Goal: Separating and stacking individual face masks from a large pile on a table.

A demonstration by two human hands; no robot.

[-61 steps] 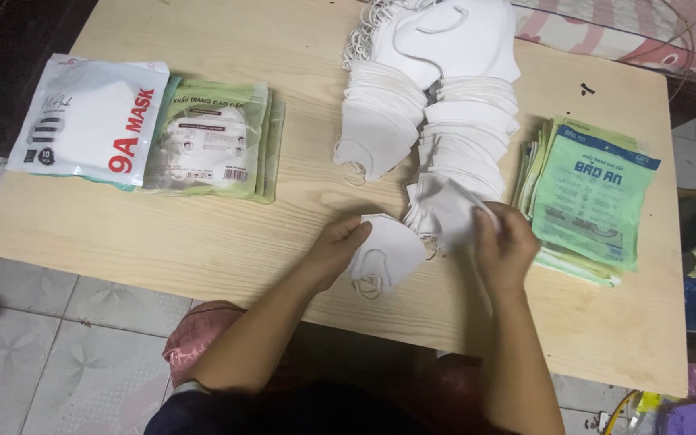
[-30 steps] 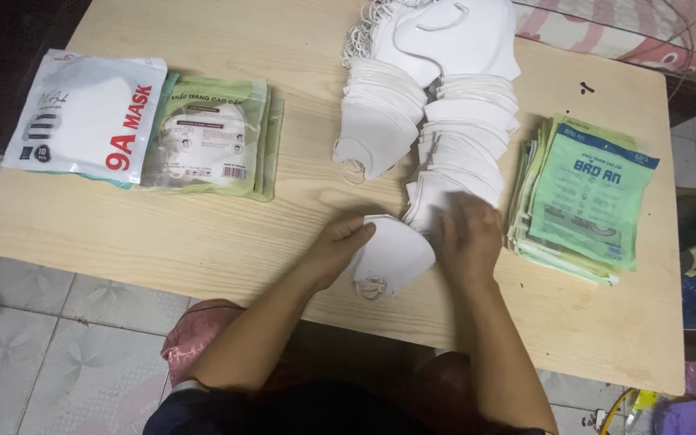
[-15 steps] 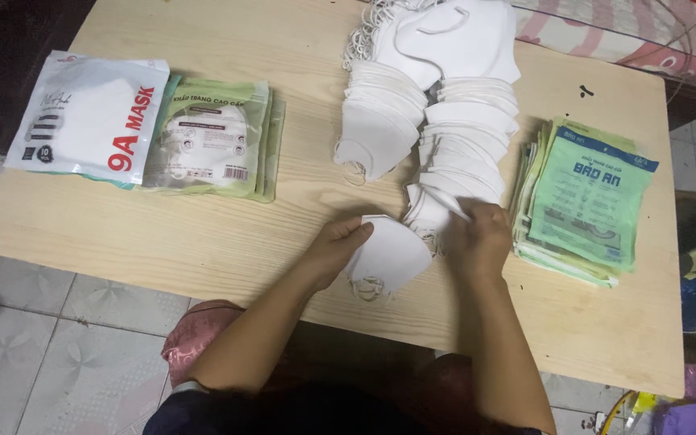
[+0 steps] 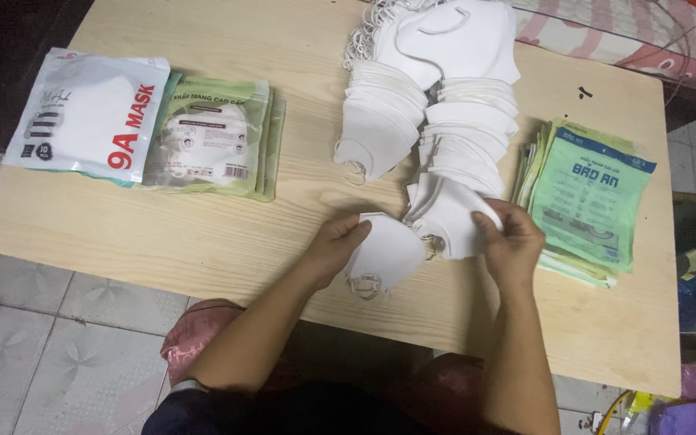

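Nearest us, left hand (image 4: 333, 246) rests on a folded white mask (image 4: 387, 256) lying flat on the wooden table (image 4: 203, 242) nr the front edge; fingers together, pressing its left side, thumb on top. Ear loop pokes out at the mask's bottom. Right hand (image 4: 511, 235) sits just beside it, fingers clamped on the top mask of a small white mask bunch (image 4: 449, 211), thumb and fingertips pinching the right corner.

Risk as we judge it: the pinch could drag 2 masks at once since they nest tight, or a loop could snag on the next one and pull the bunch apart. The flat mask could also slide w/ only light finger pressure.

The mask looks thin, soft, creased down the middle, clean white.

Further back: two overlapping rows of stacked masks (image 4: 428, 105), a stack of green pouches (image 4: 590, 197) on the right, well apart on the left a white mask pack (image 4: 86, 117) and clear-green packs (image 4: 211, 137).
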